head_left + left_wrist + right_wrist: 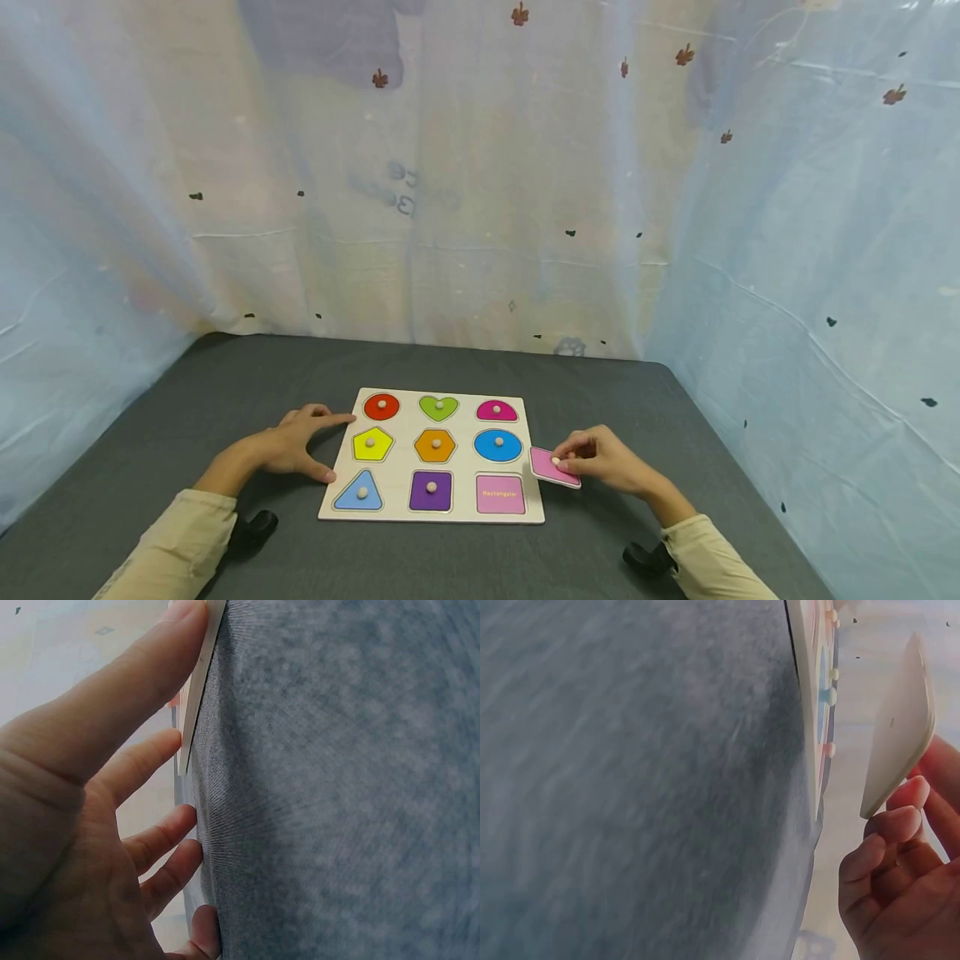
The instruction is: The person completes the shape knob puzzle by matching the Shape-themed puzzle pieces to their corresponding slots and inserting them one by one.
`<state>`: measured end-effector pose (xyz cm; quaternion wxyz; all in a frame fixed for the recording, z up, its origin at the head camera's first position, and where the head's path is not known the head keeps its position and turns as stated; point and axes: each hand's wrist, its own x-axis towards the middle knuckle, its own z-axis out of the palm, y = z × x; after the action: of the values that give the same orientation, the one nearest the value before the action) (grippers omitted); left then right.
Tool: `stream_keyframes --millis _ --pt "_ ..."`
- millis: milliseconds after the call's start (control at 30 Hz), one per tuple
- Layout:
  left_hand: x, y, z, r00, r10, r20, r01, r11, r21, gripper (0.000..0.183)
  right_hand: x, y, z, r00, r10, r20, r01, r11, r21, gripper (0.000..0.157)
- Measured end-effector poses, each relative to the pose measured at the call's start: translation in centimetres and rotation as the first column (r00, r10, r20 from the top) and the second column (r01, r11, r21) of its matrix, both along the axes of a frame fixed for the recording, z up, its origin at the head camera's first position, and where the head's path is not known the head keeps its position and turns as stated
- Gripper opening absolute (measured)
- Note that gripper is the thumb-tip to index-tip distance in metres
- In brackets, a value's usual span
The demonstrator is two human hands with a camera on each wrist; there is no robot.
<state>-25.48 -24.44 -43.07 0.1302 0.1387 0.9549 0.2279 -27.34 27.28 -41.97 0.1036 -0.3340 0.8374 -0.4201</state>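
Observation:
A pale wooden shape puzzle board (397,458) lies flat on the dark grey table. Just off its right edge, my right hand (603,458) pinches the small knob of a pink rectangle puzzle piece (543,465), held tilted above the table. The plain underside of the piece (900,724) faces the right wrist camera. In the board's front right corner, the pink rectangular recess (500,500) shows printed lettering. My left hand (288,442) has its fingers spread, with thumb and index fingertip at the board's left edge. The left wrist view shows that thumb (135,682) against the board's side.
Knobbed pieces sit in the other recesses, among them a purple square (431,497), a blue oval (510,447) and a red circle (388,410). Pale patterned curtains (480,208) surround the table (585,392) at the back and sides.

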Motion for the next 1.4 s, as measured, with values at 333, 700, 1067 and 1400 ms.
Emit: stream_keyframes --millis 333,700,1067,1400 --pt "-0.1 0.0 0.0 1.0 0.005 0.002 -0.005 1.0 -0.02 0.099 -0.4 -1.9 -0.2 1.0 -0.005 0.022 0.004 1.0 0.012 0.018" --pt "-0.2 0.0 -0.1 1.0 0.004 -0.002 -0.004 1.0 -0.023 0.099 -0.4 -4.0 -0.5 0.999 0.035 0.003 -0.035 0.999 -0.002 0.017" --pt "-0.1 0.0 0.0 1.0 0.005 -0.004 -0.005 1.0 -0.019 0.098 -0.7 -5.5 -0.6 0.997 0.08 -0.004 -0.08 0.997 -0.005 0.016" --pt "-0.2 0.0 0.0 1.0 0.009 0.001 -0.009 1.0 -0.028 0.099 -0.6 -6.7 -0.9 0.995 0.095 -0.017 -0.096 0.995 -0.016 0.015"
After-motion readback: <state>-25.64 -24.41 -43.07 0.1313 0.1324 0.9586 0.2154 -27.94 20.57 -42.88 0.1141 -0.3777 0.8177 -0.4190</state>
